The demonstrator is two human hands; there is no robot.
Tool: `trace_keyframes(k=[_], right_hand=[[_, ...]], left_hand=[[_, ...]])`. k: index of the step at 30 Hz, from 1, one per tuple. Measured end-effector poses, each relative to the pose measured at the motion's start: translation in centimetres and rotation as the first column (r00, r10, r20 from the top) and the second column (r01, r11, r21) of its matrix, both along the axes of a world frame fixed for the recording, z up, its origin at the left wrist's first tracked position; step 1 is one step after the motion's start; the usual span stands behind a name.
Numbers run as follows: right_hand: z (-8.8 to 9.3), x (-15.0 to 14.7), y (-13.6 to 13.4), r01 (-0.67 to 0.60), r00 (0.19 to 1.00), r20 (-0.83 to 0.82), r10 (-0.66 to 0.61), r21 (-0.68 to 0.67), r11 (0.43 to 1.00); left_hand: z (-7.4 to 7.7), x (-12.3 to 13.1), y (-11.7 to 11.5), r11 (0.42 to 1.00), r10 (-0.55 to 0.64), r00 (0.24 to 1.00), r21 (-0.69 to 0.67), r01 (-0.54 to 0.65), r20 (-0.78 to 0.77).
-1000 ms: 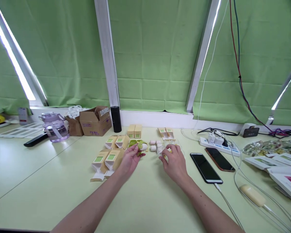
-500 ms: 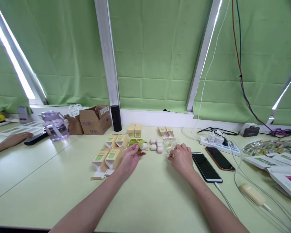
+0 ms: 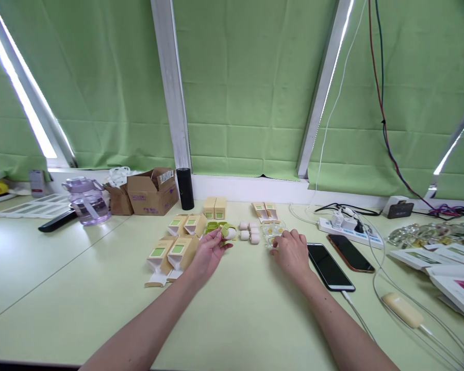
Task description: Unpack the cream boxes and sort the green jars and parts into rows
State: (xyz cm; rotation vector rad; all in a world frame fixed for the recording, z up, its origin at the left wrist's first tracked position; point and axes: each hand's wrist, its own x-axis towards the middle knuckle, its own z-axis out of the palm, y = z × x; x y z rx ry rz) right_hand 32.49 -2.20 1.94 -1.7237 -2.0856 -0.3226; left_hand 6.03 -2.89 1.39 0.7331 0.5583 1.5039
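Note:
Between the thumb and fingers of my left hand [image 3: 211, 251] is a small green and white item [image 3: 227, 231], held above the table. My right hand [image 3: 291, 251] has its fingers bent at the near edge of some clear plastic pieces [image 3: 270, 230]; whatever its fingertips pinch is too small to make out. Several small pale pink cylinders [image 3: 249, 233] stand in a cluster between my hands. Opened cream boxes with green labels [image 3: 182, 251] lie left of my left hand. Two more cream boxes [image 3: 214, 207] stand behind it, and open ones [image 3: 265, 212] lie at the back.
Two phones [image 3: 330, 266] [image 3: 351, 253], a power strip [image 3: 350, 232] and white cables are on the right, with a cream device [image 3: 402, 309] nearer me. At the left stand a purple jug [image 3: 86, 200], a cardboard box [image 3: 151, 193] and a black cylinder [image 3: 185, 188].
My right hand has shifted slightly to the right, uncovering more of the clear pieces. Another person's hand at the far left has gone out of view. My left hand is nearly unchanged.

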Motion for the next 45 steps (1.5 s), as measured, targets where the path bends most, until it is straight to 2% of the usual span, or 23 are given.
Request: trace_keyframes(k=[12, 16, 18, 22, 27, 31, 36, 45], right_hand=[[-0.6, 0.0, 0.5, 0.049, 0.999, -0.002, -0.049, 0.041, 0.998], [-0.3, -0.1, 0.3, 0.040, 0.997, -0.065, -0.036, 0.061, 0.997], [0.1, -0.3, 0.0, 0.005, 0.992, -0.129, 0.008, 0.098, 0.995], [0.4, -1.4, -0.9, -0.156, 0.951, -0.236, 0.201, 0.196, 0.968], [-0.1, -3.7, -2.4, -0.372, 0.856, -0.272, 0.439, 0.264, 0.890], [-0.5, -4.9, -3.2, -0.486, 0.785, -0.282, 0.552, 0.272, 0.830], [-0.7, -5.2, -3.5, -0.498, 0.757, -0.292, 0.585, 0.322, 0.805], [-1.1, -5.2, -3.1, -0.453, 0.703, -0.407, 0.584, 0.376, 0.808]], left_hand=[[0.1, 0.0, -0.2, 0.999, -0.036, 0.999, -0.003, 0.036, 0.006], [0.1, 0.0, -0.1, 0.999, -0.046, 0.999, -0.014, 0.046, 0.018], [0.2, 0.1, -0.1, 0.998, -0.055, 0.998, -0.018, 0.055, 0.025], [0.3, 0.4, -0.4, 0.995, -0.084, 0.995, -0.046, 0.086, 0.053], [0.4, 0.8, -1.0, 0.989, -0.132, 0.987, -0.061, 0.138, 0.088], [0.4, 1.0, -1.4, 0.982, -0.184, 0.980, -0.038, 0.187, 0.069], [0.5, 1.3, -1.7, 0.981, -0.186, 0.981, -0.047, 0.189, 0.061], [0.6, 2.3, -2.4, 0.968, -0.249, 0.968, -0.045, 0.247, -0.024]])
